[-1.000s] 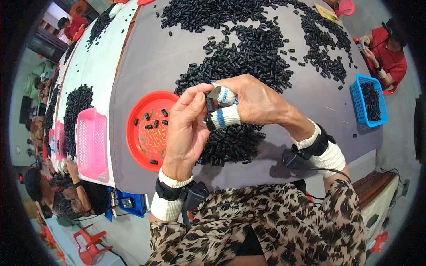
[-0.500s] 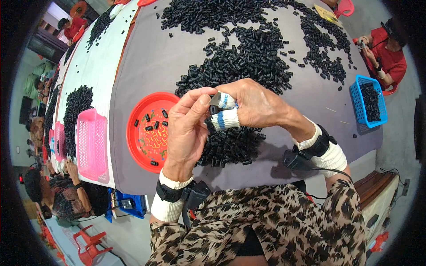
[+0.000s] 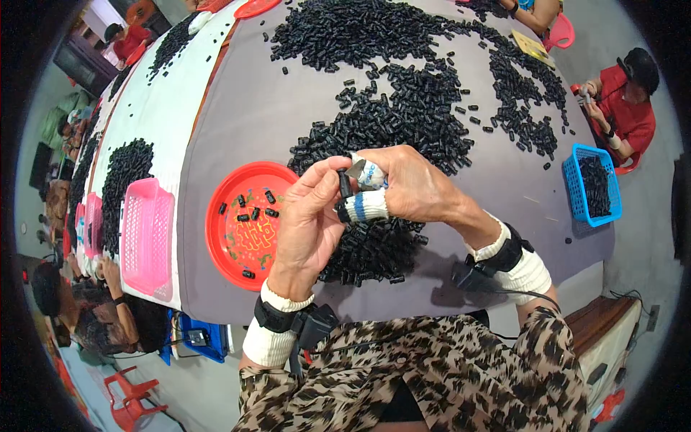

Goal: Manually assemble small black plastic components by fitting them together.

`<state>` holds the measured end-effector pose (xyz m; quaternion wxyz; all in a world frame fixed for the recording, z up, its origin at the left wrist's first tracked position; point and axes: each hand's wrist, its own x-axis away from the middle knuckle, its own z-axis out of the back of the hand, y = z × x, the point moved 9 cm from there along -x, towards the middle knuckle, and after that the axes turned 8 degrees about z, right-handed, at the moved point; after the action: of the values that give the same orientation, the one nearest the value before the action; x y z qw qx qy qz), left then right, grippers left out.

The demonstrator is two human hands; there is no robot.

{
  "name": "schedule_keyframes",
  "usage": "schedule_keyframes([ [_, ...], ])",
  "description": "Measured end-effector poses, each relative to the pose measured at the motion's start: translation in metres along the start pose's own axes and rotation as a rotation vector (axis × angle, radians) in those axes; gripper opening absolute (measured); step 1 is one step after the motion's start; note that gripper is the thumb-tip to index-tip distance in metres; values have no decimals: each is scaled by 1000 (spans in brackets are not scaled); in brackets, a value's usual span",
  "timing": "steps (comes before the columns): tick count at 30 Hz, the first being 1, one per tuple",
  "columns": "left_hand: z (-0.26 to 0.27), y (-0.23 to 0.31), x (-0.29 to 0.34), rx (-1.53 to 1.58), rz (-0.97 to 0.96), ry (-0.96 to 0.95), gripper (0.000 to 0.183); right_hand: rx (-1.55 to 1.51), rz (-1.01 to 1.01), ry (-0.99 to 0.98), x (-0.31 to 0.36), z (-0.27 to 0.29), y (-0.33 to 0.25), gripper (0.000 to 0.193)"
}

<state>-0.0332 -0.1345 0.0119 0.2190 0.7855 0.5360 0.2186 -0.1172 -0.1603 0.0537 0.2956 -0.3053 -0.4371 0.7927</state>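
My left hand (image 3: 306, 219) pinches a small black ribbed cylinder piece (image 3: 345, 184) between thumb and fingers. Against its upper end lies a small metal blade (image 3: 355, 169), gripped by my right hand (image 3: 425, 183). The right thumb and a finger wear white wrappings (image 3: 368, 206), one with a blue stripe. Both hands meet over a large pile of similar black pieces (image 3: 381, 115). Just left of my left hand, a round red plate (image 3: 214, 237) carries several loose black pieces.
A pink basket (image 3: 147, 237) stands left, on a white-covered table. At right, a blue basket (image 3: 596, 180) holds black pieces. A yellow board (image 3: 533, 48) lies far right. A person in red (image 3: 626, 108) sits at the right edge; others work on the left. Cables hang from my wrist straps.
The view has shifted slightly, so the table sits lower in it. Between my hands, the black piece shows more fully and the blade has tilted against it.
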Motion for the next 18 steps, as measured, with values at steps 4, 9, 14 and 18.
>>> schedule_keyframes([
  [4,1,-2,-1,8,16,4,20,-2,3,-7,-1,-2,1,37],
  [9,1,-2,0,-24,13,-10,20,53,2,-32,-1,-3,1,37],
  [14,-2,-2,3,-48,14,-45,20,46,36,-22,1,-4,0,40],
  [18,-3,-4,3,-48,14,-44,20,57,50,-24,3,-4,-4,40],
])
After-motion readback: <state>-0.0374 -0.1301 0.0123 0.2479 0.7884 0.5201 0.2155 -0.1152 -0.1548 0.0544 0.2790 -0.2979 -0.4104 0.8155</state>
